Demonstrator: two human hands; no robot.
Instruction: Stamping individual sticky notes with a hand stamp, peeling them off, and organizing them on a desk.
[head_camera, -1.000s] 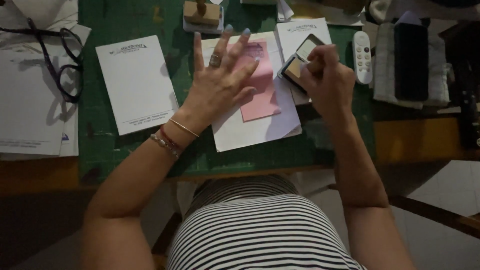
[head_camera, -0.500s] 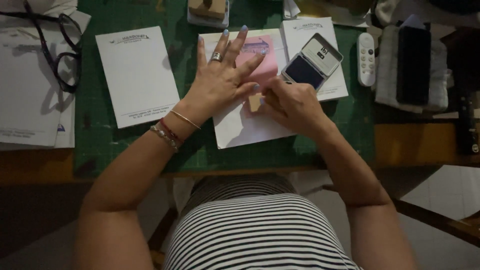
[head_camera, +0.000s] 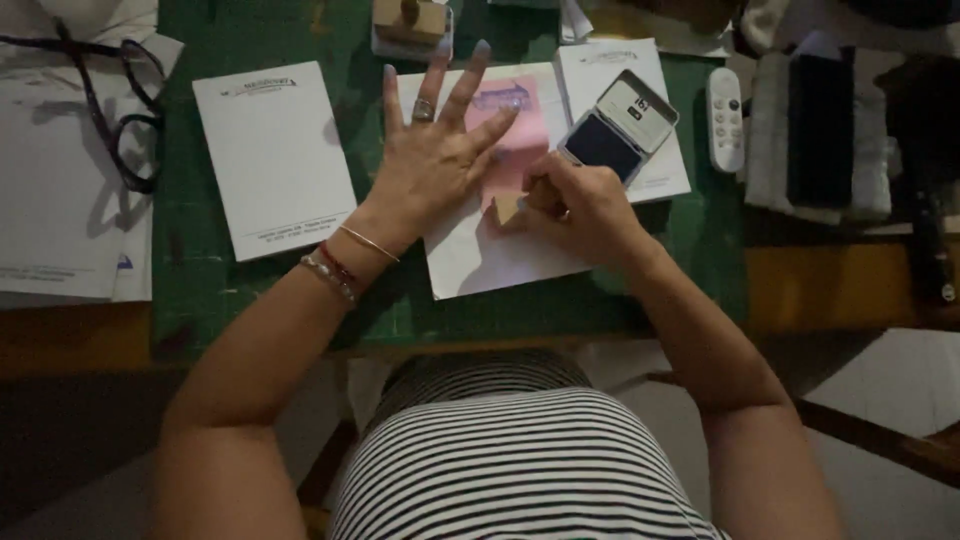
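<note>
Since half a second ago, my right hand (head_camera: 580, 205) lowered, clenched on wooden stamp (head_camera: 510, 208); left hand (head_camera: 435, 160), released, flattened pink paper (head_camera: 515, 140) steady.

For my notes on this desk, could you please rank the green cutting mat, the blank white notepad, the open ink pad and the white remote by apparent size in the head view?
1. Green cutting mat
2. White notepad
3. Open ink pad
4. White remote

All lie flat at a similar distance, so the ranking looks safe.

Green mat (head_camera: 250, 290) on wooden table (head_camera: 820, 285)
</note>
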